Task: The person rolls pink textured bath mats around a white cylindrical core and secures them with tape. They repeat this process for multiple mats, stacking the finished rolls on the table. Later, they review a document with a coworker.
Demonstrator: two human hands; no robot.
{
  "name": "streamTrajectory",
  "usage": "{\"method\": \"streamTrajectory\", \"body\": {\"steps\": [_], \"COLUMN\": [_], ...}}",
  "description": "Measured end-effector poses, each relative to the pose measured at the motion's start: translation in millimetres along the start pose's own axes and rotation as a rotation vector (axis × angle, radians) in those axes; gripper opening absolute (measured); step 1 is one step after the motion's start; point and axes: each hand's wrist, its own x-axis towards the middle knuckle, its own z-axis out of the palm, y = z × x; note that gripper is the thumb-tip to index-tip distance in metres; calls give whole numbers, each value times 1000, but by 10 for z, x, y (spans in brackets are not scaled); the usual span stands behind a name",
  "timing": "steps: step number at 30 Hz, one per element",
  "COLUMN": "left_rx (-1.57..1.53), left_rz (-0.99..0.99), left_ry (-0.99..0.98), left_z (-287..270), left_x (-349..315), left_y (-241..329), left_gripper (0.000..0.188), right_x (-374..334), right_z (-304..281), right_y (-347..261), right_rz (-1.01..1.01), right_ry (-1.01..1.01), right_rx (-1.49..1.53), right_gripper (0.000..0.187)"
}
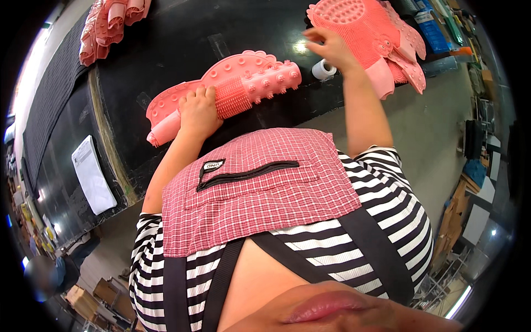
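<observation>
A pink rubber mat (221, 91), partly rolled and covered with nubs and suction cups, lies on the black table in front of me. My left hand (200, 110) grips the rolled part near its left end, with the fingers bent over it. At the right end the roll shows larger spiky knobs, and a scalloped flap stays unrolled behind it. My right hand (332, 48) is raised, its fingers bent and a little apart, with nothing visible in them. Just below that hand stands a small roll of white tape (323, 70). A loose pile of pink mats (365, 36) is beside it.
Several rolled pink mats (113, 25) lie at the far left. Papers (93, 174) rest on the black table (160, 50), left of a seam. Blue packages (431, 30) are at the far right. Cartons (83, 301) stand on the floor at lower left, near another person.
</observation>
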Motion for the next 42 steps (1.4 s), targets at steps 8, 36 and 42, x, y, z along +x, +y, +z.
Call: {"method": "streamTrajectory", "body": {"steps": [8,36,42], "left_rx": [13,-956,-740], "left_rz": [46,114,-145], "left_ry": [86,155,21], "left_z": [6,-546,-150], "left_x": [-21,70,604], "left_y": [6,-293,-582], "left_gripper": [69,12,21], "right_x": [-53,28,-541], "right_z": [-113,2050,1953], "right_y": [925,-841,-1020], "right_rz": [282,-288,-684], "right_ry": [-296,-421,-98], "right_rx": [-402,425,181], "right_gripper": [32,37,114]}}
